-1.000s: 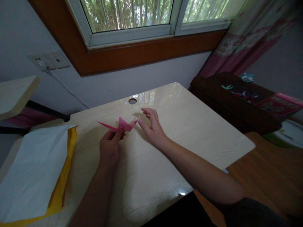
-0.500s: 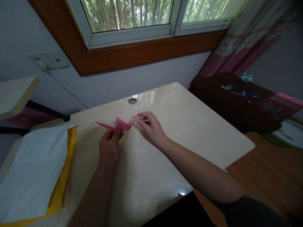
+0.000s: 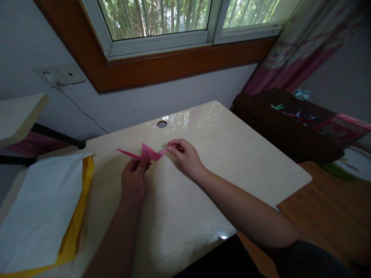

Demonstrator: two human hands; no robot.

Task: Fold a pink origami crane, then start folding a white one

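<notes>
A pink origami crane (image 3: 150, 152) is held just above the pale wooden table (image 3: 232, 154). My left hand (image 3: 135, 177) is closed round its underside near the middle, thumb in front. One long thin point of the folded paper sticks out to the left, and a short peak stands up in the centre. The other thin point slopes up to the right, where my right hand (image 3: 185, 154) pinches its tip between thumb and fingers. That tip is mostly hidden by the fingers.
White paper (image 3: 43, 204) lies over a yellow sheet (image 3: 71, 235) at the table's left. A round cable hole (image 3: 162, 124) sits near the back edge. At left stands a shelf (image 3: 20, 117) on black legs. Dark furniture (image 3: 290, 119) with small colourful items stands beyond the right edge.
My right thumb and fingers have closed on the right tip of the crane and drawn it slightly downward. My left hand keeps its hold in the same place.
</notes>
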